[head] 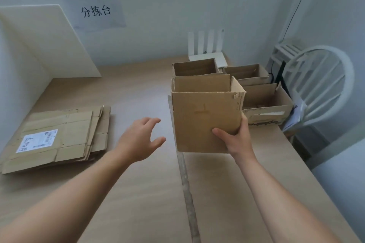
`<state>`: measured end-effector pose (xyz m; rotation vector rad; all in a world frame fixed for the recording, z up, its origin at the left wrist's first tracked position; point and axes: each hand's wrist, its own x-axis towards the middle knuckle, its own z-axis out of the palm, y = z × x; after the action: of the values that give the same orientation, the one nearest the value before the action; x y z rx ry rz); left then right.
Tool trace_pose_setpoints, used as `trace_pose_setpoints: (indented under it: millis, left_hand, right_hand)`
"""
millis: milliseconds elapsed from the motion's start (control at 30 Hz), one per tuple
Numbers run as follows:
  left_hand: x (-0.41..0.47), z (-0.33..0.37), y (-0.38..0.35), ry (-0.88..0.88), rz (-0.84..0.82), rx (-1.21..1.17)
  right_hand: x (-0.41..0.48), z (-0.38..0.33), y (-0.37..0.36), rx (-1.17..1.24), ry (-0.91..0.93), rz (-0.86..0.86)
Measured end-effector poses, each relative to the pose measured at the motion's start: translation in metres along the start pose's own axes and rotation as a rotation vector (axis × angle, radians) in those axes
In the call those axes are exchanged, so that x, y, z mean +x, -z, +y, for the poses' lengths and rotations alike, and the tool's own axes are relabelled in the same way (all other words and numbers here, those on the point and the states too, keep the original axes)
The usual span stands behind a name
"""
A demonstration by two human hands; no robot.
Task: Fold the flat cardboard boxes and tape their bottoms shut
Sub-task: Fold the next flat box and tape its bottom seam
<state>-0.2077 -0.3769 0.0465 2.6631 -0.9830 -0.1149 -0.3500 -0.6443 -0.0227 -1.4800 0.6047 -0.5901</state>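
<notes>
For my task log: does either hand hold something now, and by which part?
The right hand holds the open-topped cardboard box by its lower right corner, thumb on the front face. The left hand holds nothing.

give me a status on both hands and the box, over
Right hand grips the upright box at its lower right corner. Left hand open, touching nothing. Flat boxes stacked at left, erected boxes behind. Nothing in the way.

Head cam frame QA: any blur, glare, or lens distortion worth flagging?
Head view: soft even light, no glare, faint shadow under the flat stack. Head view: wide-angle stretch at the edges, chair and wall lines bow. Head view: slightly soft overall; wall sign legible, stack's label print not; held box edges clear.
</notes>
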Motion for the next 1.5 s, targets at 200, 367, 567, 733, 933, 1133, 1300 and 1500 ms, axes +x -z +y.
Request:
trace_pose_setpoints:
  millis: [200,367,567,733,933,1133,1300,1500]
  left_hand:
    - [0.044,-0.010,-0.008,-0.105,-0.137,0.391]
    - [0.067,-0.019,-0.018,-0.103,-0.200,0.427]
    - [0.069,-0.028,-0.037,-0.096,-0.244,0.323]
    - [0.065,-0.028,-0.043,-0.083,-0.267,0.271]
    - [0.058,-0.022,-0.043,-0.085,-0.276,0.230]
    - [0.049,-0.017,-0.037,-0.043,-0.269,0.178]
    - [0.030,-0.017,-0.026,0.023,-0.230,0.167]
    - [-0.019,-0.040,-0.010,0.120,-0.175,0.197]
  right_hand:
    - [0.060,0.026,-0.012,-0.084,0.010,-0.014]
    - [0.089,0.043,-0.018,-0.137,0.035,-0.034]
    - [0.104,0.051,-0.015,-0.210,0.072,-0.036]
    - [0.107,0.054,-0.018,-0.223,0.059,-0.031]
    - [0.106,0.061,-0.020,-0.222,0.023,0.052]
    - [0.086,0.041,-0.026,-0.254,-0.042,0.145]
    - [0.031,0.025,-0.021,-0.470,0.002,0.209]
    - [-0.027,0.002,-0.064,-0.987,0.215,-0.371]
